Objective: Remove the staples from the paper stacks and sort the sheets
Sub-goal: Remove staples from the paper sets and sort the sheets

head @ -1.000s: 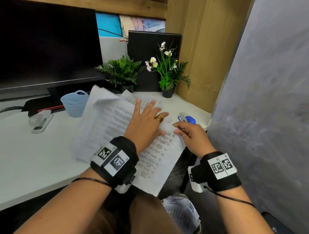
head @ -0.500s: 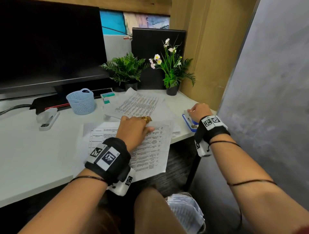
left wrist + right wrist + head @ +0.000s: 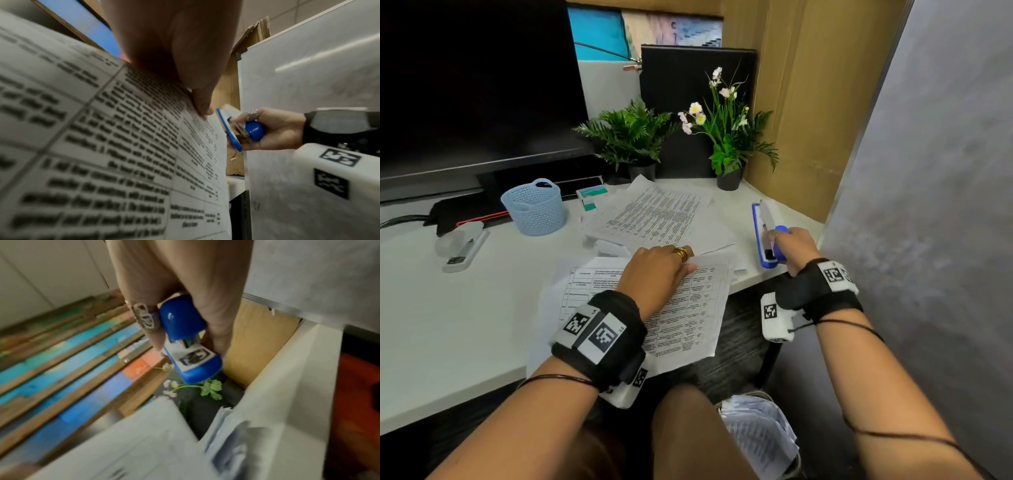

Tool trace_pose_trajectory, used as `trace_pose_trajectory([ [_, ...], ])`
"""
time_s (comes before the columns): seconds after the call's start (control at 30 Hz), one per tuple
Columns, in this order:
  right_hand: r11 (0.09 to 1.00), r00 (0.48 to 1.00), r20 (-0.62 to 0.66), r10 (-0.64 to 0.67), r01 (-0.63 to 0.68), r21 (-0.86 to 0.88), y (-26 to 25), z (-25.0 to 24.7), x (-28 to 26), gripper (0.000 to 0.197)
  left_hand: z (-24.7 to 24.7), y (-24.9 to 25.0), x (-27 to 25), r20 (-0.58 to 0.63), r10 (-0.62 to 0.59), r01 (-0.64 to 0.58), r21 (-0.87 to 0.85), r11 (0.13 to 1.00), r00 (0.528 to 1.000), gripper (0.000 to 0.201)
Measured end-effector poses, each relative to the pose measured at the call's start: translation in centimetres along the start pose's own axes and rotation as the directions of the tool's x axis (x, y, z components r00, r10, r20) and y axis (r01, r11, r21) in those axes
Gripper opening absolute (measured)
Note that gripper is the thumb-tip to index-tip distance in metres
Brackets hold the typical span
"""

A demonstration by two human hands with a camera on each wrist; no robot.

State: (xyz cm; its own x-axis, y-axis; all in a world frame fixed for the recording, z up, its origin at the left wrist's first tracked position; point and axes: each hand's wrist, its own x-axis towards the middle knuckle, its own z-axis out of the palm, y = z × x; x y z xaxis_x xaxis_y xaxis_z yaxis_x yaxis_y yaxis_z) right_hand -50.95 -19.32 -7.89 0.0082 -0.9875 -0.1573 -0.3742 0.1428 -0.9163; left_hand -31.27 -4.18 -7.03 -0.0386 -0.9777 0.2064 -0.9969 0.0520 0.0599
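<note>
My right hand is curled around the blue stapler at the table's right edge, thumb and fingers clamped on its rear hinge end. The right wrist view shows the same grip from above, the blue body pinched between ringed finger and thumb. My left hand rests knuckles-up on the printed stack, fingers curled under at the far edge; whether they pinch the sheets or only press them I cannot tell.

The stack lies at 6 o'clock on the table, in front of me, its near end overhanging the edge. Its long axis runs from 12 to 6. The stapler sits at 3 o'clock from it, just beside, long axis also about 12 to 6. So the tool's hand has to travel toward 9 o'clock to reach the paper, and the left hand is the one already on it.

The top sheet is white with a ruled table of small black text, flat and uncreased. I cannot see a staple anywhere. A second spread of printed sheets lies at 12 o'clock.
</note>
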Motion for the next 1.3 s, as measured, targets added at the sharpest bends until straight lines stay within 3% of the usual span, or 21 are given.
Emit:
trace_pose_trajectory([
  [0.07,0.944,0.996,0.036,-0.079,0.063,0.324,0.4,-0.1,-2.1,0.03,0.1,0.2,0.1,-0.012,0.025,-0.026,-0.028,0.999,1.0,0.031],
  [0.13,0.842,0.978,0.093,-0.184,0.108,0.528,0.3,-0.1,-4.0,0.039,-0.1,0.6,-0.1,-0.036,0.047,-0.047,-0.002,0.999,0.998,0.03],
  [0.2,0.736,0.952,0.149,-0.266,0.101,0.67,-0.3,0.1,-5.8,0.037,-0.4,1.0,-0.2,-0.053,0.077,-0.075,0.034,0.997,0.996,0.03],
  [0.3,0.608,0.916,0.188,-0.353,0.072,0.79,-1.3,0.4,-7.7,0.018,-0.9,1.6,-0.4,-0.066,0.116,-0.113,0.045,0.993,0.991,0.033],
  [0.43,0.644,0.875,0.132,-0.466,0.233,0.729,-1.8,0.6,-8.6,0.019,-1.4,2.0,-0.7,-0.076,0.148,-0.143,0.071,0.987,0.986,0.036],
  [0.6,0.638,0.903,-0.008,-0.429,0.308,0.706,-1.7,1.0,-8.2,0.034,-2.2,2.5,-0.5,-0.06,0.136,-0.129,0.106,0.986,0.989,0.035],
  [0.7,0.692,0.903,-0.132,-0.408,0.4,0.601,-1.4,1.6,-8.2,0.024,-2.5,2.9,-0.5,-0.04,0.127,-0.119,0.164,0.979,0.991,0.034],
  [0.83,0.672,0.84,-0.247,-0.483,0.536,0.511,-1.0,1.7,-8.8,0.013,-2.7,3.4,-0.4,-0.049,0.144,-0.134,0.173,0.976,0.988,0.035],
  [1.3,0.651,0.883,-0.19,-0.429,0.448,0.613,-1.1,2.5,-8.9,0.019,-3.2,4.0,-0.6,-0.088,0.154,-0.133,0.208,0.969,0.984,0.035],
])
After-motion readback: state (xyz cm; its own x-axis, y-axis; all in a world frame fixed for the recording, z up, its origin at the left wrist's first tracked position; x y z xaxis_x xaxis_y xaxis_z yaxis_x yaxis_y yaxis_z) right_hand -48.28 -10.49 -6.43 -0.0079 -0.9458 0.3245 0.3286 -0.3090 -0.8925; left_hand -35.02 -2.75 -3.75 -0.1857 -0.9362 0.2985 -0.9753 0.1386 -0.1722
